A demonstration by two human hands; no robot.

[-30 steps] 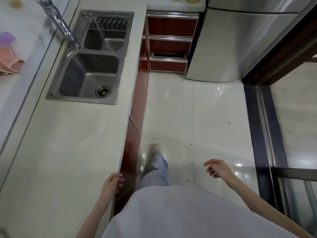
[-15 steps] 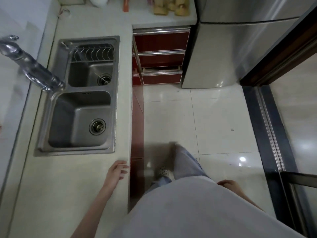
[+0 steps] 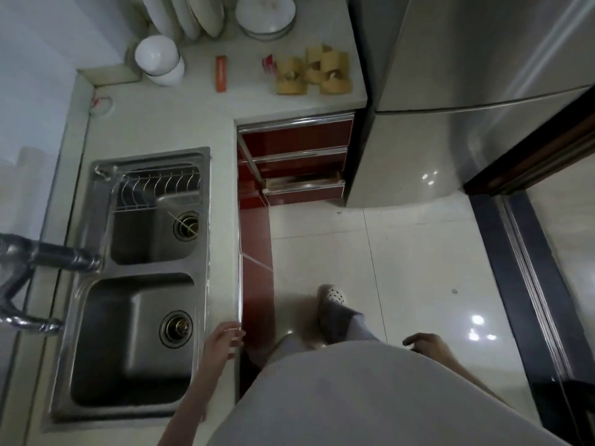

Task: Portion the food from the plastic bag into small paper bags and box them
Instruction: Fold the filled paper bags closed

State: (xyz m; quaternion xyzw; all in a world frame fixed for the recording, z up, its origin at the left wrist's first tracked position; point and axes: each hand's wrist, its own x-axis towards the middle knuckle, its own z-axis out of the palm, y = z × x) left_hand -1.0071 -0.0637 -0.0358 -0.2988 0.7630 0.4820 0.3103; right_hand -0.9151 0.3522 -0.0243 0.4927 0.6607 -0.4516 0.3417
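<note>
Several small tan paper bags (image 3: 314, 74) stand together on the far counter beside the fridge, with a small red and white packet (image 3: 268, 64) just left of them. My left hand (image 3: 222, 344) rests with relaxed fingers on the counter's front edge beside the sink and holds nothing. Low at my right side, my right hand (image 3: 425, 342) hangs with loosely bent fingers, also holding nothing. No plastic bag or box is in view.
A double steel sink (image 3: 141, 284) with a faucet (image 3: 42, 255) fills the left counter. White plates (image 3: 190, 14) and bowls (image 3: 265, 12) stand at the far end, with an orange stick-like item (image 3: 221, 74) nearby. A steel fridge (image 3: 467, 91) stands right; red drawers (image 3: 296, 162) lie ahead.
I have walked forward along the counter, so the sink is now beside me and the far counter with the paper bags has come into view. My left hand slid along the counter edge.
</note>
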